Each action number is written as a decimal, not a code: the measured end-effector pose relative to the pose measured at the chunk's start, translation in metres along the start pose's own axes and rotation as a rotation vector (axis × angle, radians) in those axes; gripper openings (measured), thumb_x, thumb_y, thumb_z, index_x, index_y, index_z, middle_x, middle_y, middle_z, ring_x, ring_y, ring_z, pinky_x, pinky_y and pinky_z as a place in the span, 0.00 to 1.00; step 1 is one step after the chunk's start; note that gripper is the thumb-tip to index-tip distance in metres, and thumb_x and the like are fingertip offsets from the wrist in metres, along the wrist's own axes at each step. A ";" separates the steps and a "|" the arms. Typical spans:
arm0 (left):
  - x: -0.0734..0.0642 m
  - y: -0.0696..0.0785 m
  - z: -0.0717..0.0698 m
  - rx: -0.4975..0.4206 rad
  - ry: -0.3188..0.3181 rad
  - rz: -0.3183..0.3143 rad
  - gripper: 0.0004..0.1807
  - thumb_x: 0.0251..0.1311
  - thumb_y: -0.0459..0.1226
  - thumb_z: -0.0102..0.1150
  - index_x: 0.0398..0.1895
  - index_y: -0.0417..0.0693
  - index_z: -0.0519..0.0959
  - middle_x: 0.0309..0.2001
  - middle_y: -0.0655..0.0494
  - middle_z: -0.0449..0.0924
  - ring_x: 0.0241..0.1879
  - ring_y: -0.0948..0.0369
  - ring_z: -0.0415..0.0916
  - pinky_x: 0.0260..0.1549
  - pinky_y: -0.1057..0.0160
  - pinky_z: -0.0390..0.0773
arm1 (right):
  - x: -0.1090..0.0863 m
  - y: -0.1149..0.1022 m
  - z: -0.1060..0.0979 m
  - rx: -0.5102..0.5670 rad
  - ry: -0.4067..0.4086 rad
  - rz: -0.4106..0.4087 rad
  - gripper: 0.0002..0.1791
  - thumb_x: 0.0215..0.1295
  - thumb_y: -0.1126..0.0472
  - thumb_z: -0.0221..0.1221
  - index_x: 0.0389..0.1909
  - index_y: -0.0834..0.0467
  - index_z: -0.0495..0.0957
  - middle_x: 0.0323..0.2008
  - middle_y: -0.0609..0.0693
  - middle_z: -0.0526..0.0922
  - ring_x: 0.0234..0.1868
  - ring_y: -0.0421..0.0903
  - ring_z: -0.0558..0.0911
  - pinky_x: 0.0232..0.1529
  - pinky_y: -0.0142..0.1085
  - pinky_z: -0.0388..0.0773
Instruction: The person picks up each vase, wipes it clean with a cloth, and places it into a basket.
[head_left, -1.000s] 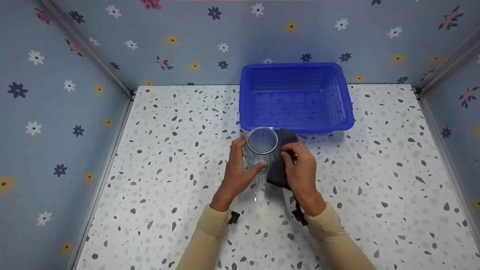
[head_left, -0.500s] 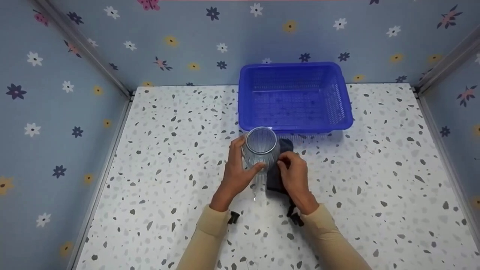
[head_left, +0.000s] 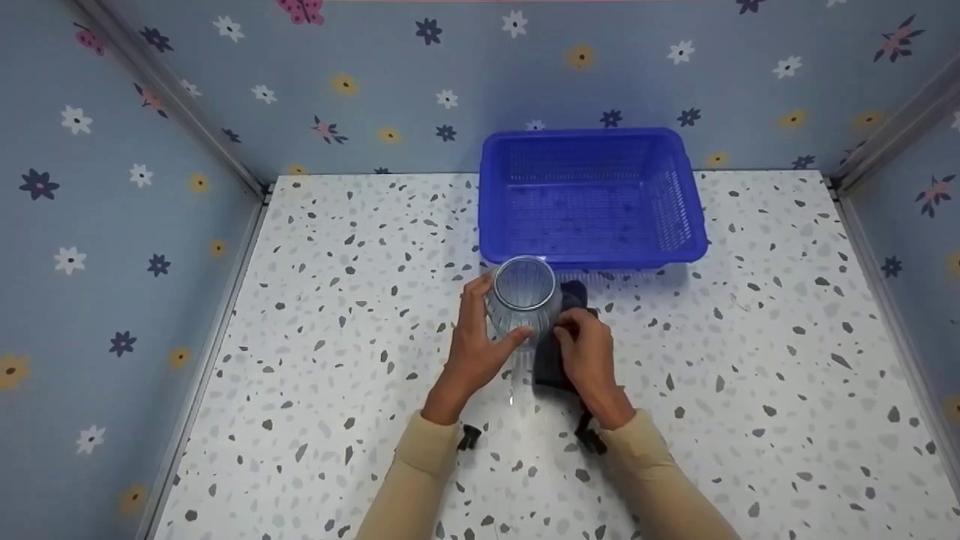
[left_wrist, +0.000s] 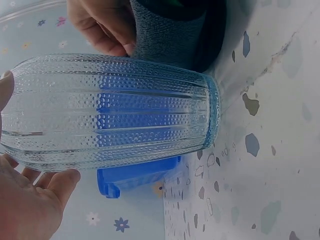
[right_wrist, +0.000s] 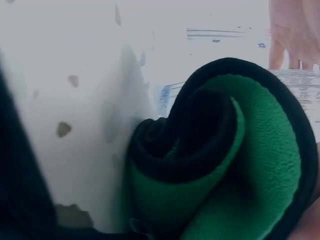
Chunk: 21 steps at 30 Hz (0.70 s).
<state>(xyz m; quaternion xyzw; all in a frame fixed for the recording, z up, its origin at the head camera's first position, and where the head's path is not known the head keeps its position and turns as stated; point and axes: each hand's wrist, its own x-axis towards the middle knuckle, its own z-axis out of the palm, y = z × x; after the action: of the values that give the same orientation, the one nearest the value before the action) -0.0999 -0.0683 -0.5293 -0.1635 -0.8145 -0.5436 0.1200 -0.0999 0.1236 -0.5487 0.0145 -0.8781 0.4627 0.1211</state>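
Observation:
A clear glass vase (head_left: 534, 319), ribbed and dotted, stands upright on the speckled table. My left hand (head_left: 474, 341) grips its upper body, thumb on the near side and fingers round the left. Against the vase's right side lies a rolled cloth (head_left: 550, 364), dark grey outside; in the right wrist view its green inner face (right_wrist: 272, 150) and black edging show. My right hand (head_left: 589, 352) pinches this cloth by its upper edge, fingertips close to the glass. The left wrist view shows the cloth (left_wrist: 167, 42) beside the vase's lower part.
A blue plastic basket (head_left: 491, 199) with perforated sides sits just behind the vase, near the back wall (head_left: 405, 60). Flower-patterned walls border the table at the left, back and right. Black wrist-strap pieces (head_left: 469, 436) hang by the sleeves.
My right hand has moved left toward the vase, drawing the cloth in against its side, then stays nearly still. The left hand and vase have not moved.

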 end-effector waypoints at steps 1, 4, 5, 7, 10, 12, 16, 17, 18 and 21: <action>0.000 0.000 0.000 0.001 0.000 -0.001 0.46 0.65 0.49 0.74 0.76 0.39 0.60 0.77 0.41 0.60 0.78 0.46 0.60 0.70 0.41 0.68 | 0.000 -0.002 -0.002 0.012 0.007 0.000 0.05 0.64 0.77 0.66 0.36 0.66 0.84 0.36 0.60 0.88 0.39 0.57 0.86 0.43 0.51 0.82; -0.001 0.000 0.000 -0.002 0.004 0.001 0.47 0.65 0.54 0.72 0.76 0.40 0.60 0.77 0.41 0.61 0.77 0.47 0.61 0.70 0.41 0.68 | 0.000 -0.012 -0.009 0.048 0.030 -0.004 0.05 0.65 0.78 0.66 0.37 0.67 0.85 0.36 0.61 0.88 0.38 0.55 0.86 0.42 0.48 0.82; -0.001 -0.001 0.000 -0.001 0.007 0.005 0.47 0.65 0.56 0.71 0.76 0.40 0.60 0.77 0.42 0.61 0.77 0.47 0.61 0.70 0.41 0.69 | 0.000 -0.016 -0.012 0.056 0.039 -0.011 0.05 0.65 0.78 0.66 0.37 0.67 0.85 0.36 0.61 0.88 0.38 0.55 0.86 0.41 0.47 0.82; 0.000 -0.001 0.000 0.003 0.011 0.015 0.48 0.65 0.57 0.71 0.76 0.41 0.60 0.77 0.43 0.61 0.77 0.48 0.61 0.70 0.42 0.69 | 0.001 -0.023 -0.017 0.074 0.058 -0.029 0.05 0.65 0.78 0.66 0.37 0.67 0.85 0.36 0.61 0.88 0.37 0.55 0.86 0.40 0.45 0.81; 0.000 -0.001 0.000 0.004 0.015 0.036 0.48 0.65 0.57 0.71 0.77 0.42 0.60 0.76 0.43 0.62 0.77 0.48 0.61 0.71 0.43 0.68 | 0.002 -0.032 -0.024 0.080 0.085 -0.059 0.05 0.65 0.78 0.66 0.38 0.67 0.85 0.36 0.61 0.88 0.36 0.53 0.85 0.39 0.41 0.80; 0.001 -0.001 0.001 0.003 0.016 0.042 0.48 0.65 0.56 0.71 0.77 0.41 0.60 0.76 0.43 0.62 0.78 0.49 0.61 0.71 0.44 0.68 | 0.003 -0.037 -0.028 0.082 0.097 -0.082 0.05 0.65 0.78 0.66 0.38 0.66 0.85 0.37 0.60 0.87 0.36 0.52 0.85 0.39 0.39 0.79; 0.001 0.000 0.001 0.005 0.013 0.036 0.48 0.66 0.59 0.68 0.77 0.41 0.60 0.76 0.42 0.61 0.77 0.49 0.61 0.71 0.43 0.68 | 0.006 -0.051 -0.035 0.065 0.115 -0.137 0.05 0.66 0.77 0.66 0.38 0.65 0.85 0.37 0.59 0.87 0.37 0.51 0.85 0.39 0.40 0.81; 0.001 0.000 0.001 0.007 0.011 0.031 0.49 0.66 0.61 0.67 0.77 0.40 0.59 0.76 0.42 0.61 0.77 0.48 0.61 0.71 0.43 0.68 | 0.007 -0.054 -0.036 0.058 0.121 -0.150 0.05 0.66 0.77 0.66 0.38 0.66 0.85 0.37 0.59 0.87 0.37 0.51 0.85 0.40 0.42 0.81; 0.001 0.000 0.001 0.007 0.009 0.025 0.49 0.66 0.62 0.66 0.77 0.40 0.59 0.77 0.42 0.61 0.77 0.48 0.61 0.71 0.43 0.68 | 0.008 -0.057 -0.037 0.053 0.124 -0.160 0.05 0.66 0.77 0.66 0.38 0.66 0.85 0.37 0.59 0.87 0.38 0.52 0.86 0.41 0.43 0.82; 0.000 -0.001 0.002 0.008 0.003 0.016 0.51 0.66 0.66 0.62 0.77 0.40 0.59 0.77 0.42 0.60 0.77 0.48 0.61 0.70 0.42 0.69 | 0.010 -0.066 -0.039 0.034 0.132 -0.180 0.06 0.65 0.77 0.67 0.38 0.65 0.85 0.38 0.58 0.87 0.41 0.53 0.87 0.44 0.47 0.84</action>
<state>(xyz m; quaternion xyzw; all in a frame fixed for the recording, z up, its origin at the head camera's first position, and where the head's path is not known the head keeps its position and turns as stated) -0.1002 -0.0670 -0.5303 -0.1686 -0.8153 -0.5394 0.1259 -0.0926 0.1187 -0.4716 0.0648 -0.8554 0.4648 0.2194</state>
